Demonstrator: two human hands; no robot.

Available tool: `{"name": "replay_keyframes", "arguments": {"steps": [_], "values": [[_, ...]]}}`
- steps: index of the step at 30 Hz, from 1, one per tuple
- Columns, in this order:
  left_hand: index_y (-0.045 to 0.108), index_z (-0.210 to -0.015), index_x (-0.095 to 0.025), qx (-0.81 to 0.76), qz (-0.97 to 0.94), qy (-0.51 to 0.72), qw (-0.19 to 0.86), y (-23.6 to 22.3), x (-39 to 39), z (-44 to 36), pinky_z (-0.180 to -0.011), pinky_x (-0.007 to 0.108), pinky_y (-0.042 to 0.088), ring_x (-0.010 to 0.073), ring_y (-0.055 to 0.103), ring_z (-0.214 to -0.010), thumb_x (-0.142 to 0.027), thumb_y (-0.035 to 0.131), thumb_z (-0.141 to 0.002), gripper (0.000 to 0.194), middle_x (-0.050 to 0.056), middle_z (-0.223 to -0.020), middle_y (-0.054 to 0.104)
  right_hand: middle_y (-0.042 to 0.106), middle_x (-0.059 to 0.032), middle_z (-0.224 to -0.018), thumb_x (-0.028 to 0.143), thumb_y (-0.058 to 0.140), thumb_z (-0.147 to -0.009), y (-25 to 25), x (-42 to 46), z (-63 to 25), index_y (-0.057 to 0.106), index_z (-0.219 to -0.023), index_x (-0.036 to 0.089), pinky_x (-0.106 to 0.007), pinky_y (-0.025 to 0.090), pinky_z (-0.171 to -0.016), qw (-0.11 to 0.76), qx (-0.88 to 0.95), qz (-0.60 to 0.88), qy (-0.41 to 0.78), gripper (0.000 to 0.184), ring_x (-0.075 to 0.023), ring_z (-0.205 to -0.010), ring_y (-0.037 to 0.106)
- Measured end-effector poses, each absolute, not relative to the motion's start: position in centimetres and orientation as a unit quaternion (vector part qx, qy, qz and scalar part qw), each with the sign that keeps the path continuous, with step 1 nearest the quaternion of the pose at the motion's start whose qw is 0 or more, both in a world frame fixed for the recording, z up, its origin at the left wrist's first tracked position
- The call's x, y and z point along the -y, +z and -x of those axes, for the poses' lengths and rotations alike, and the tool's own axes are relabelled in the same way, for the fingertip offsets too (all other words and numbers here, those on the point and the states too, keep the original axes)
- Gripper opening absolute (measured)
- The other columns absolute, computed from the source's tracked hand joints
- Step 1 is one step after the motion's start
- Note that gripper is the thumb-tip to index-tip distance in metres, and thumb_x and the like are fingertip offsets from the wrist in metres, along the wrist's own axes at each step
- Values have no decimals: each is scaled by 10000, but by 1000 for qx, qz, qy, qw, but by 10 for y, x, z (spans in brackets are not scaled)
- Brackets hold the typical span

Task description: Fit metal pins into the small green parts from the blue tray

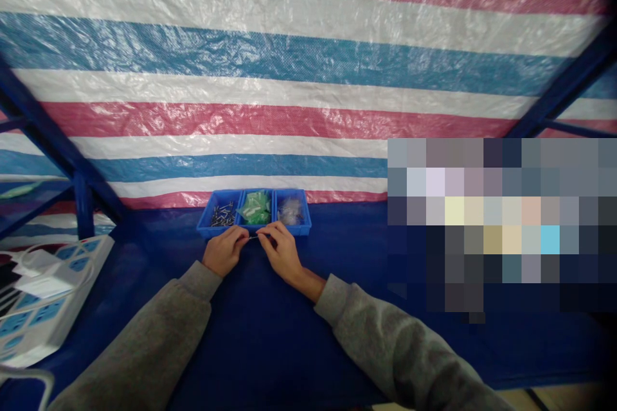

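Closely, left hand (223,252) faces right hand (283,254), both pinching.

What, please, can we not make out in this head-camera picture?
Head view:
Thin piece: too small to identify, ends covered by left hand and right hand.
Pale contents of right bin: too hazy to identify.
Table, right part: hidden by a pixelated block.
Power strip: cut off by left edge.

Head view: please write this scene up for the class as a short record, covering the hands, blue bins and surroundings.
Left hand: pinching a thin piece
Right hand: at the piece's other end
Left bin: loose metal parts
Middle bin: green plastic
Right bin: translucent plastic
Table: dark blue
Left side: white power strip, blue socket faces
Backdrop: striped sheet
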State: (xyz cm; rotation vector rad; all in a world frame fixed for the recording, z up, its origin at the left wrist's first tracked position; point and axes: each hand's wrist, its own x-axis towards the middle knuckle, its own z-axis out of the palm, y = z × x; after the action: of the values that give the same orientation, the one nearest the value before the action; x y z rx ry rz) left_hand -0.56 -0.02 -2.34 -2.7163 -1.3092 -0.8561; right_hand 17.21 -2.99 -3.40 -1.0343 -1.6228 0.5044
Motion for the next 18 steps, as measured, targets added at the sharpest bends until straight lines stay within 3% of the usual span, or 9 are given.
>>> {"name": "replay_keyframes", "arguments": {"steps": [18], "values": [[560, -885, -166, 408, 838, -361, 14, -20, 6, 6, -706, 240, 432, 137, 584, -738, -273, 396, -909, 197, 38, -802, 613, 583, -24, -764, 282, 467, -895, -36, 28, -172, 604, -825, 172, -233, 398, -654, 537, 695, 434, 199, 189, -132, -685, 518]]}}
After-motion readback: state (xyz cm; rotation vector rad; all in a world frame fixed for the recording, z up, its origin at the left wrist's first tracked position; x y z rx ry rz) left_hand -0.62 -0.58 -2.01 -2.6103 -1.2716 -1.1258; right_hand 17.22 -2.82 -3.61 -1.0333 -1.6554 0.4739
